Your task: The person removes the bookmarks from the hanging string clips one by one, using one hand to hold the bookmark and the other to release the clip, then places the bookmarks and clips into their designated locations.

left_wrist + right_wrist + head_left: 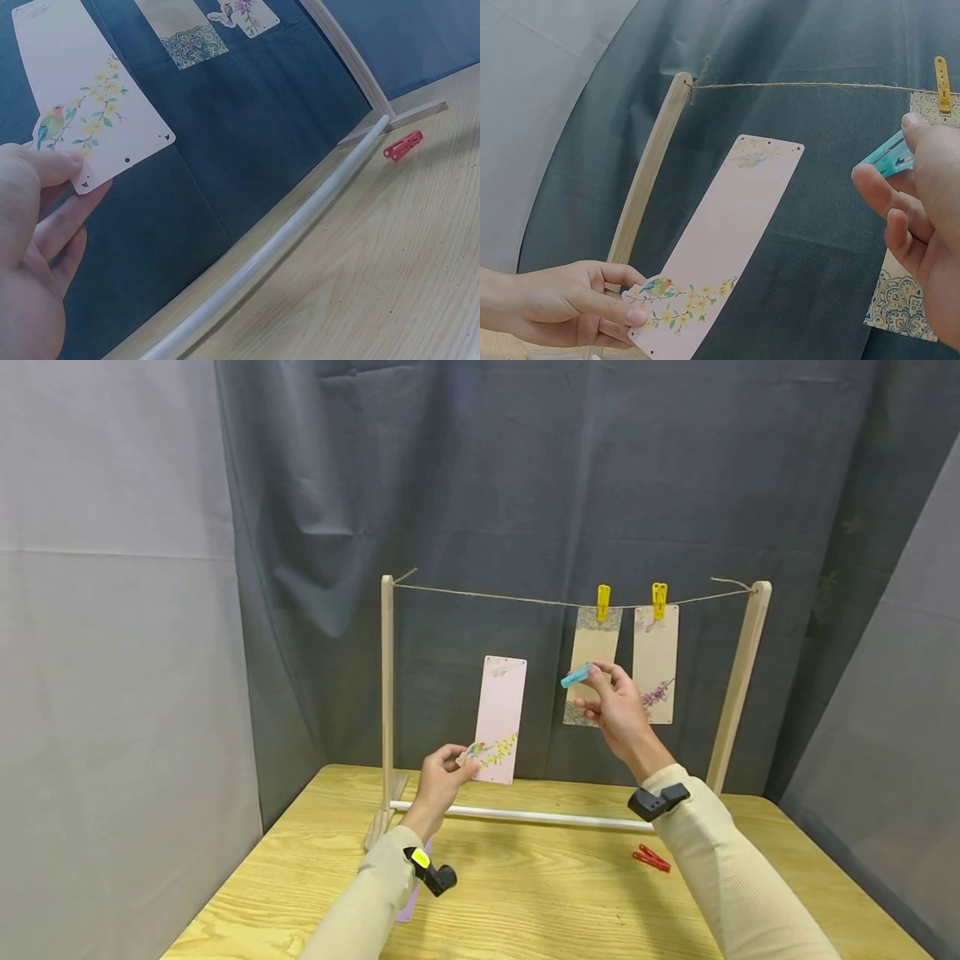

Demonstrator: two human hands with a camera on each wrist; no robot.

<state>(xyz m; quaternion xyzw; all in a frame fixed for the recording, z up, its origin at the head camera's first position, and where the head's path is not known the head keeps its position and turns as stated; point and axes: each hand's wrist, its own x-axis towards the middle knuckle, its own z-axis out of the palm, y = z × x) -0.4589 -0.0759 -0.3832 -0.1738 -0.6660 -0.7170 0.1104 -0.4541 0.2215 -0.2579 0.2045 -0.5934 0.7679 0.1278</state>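
Observation:
My left hand (442, 772) pinches the bottom corner of a pink card (500, 718) printed with a bird and yellow flowers (79, 124), holding it upright below the string (525, 600). The same card (724, 240) shows in the right wrist view, with that left hand (585, 304) at its lower end. My right hand (611, 702) is raised to the right of it and pinches a blue clothespin (576, 676), also seen as the blue clothespin (889, 152) between thumb and fingers (881, 191). Two cards (592, 664) (655, 662) hang from yellow pegs (603, 602) (659, 599).
The string runs between two wooden posts (387, 693) (741, 681) joined by a white rod (525, 815) on a wooden table (525, 902). A red clothespin (651, 857) lies on the table to the right, seen also as red clothespin (403, 144). A dark curtain hangs behind.

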